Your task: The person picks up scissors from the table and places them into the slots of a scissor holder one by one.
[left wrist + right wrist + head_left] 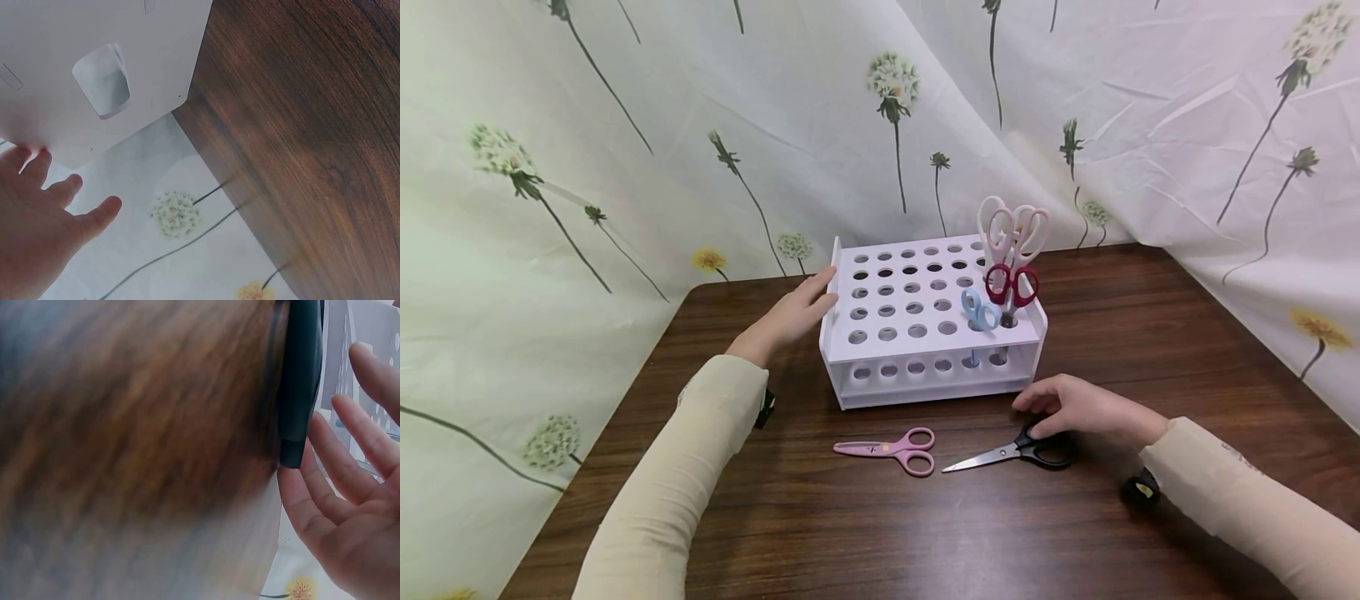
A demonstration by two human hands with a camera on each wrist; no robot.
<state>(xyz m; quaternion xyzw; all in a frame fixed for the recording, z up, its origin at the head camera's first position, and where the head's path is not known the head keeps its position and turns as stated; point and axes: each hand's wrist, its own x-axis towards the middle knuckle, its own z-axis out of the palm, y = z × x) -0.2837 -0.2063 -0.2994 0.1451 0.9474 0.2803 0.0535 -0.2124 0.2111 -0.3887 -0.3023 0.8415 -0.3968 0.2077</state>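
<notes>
My left hand (786,321) lies against the left side panel of a white rack (895,346) with rows of round holes. In the left wrist view its fingertips touch the panel edge, near a cut-out. On the table, black-handled scissors (1000,454) point left. Over their handles hovers my right hand (1078,406), thumb at the handle and fingers spread apart. The right wrist view shows the dark handle (299,387) beside the fingers; whether they touch is hard to tell. Pink scissors (887,450) lie to the left of the black pair.
At the rack's right end stand light blue scissors (981,310), dark red scissors (1011,285) and pale pink scissors (1000,229), handles up. A brown wooden table (880,533) carries everything. Behind it hangs a dandelion-printed cloth (820,100).
</notes>
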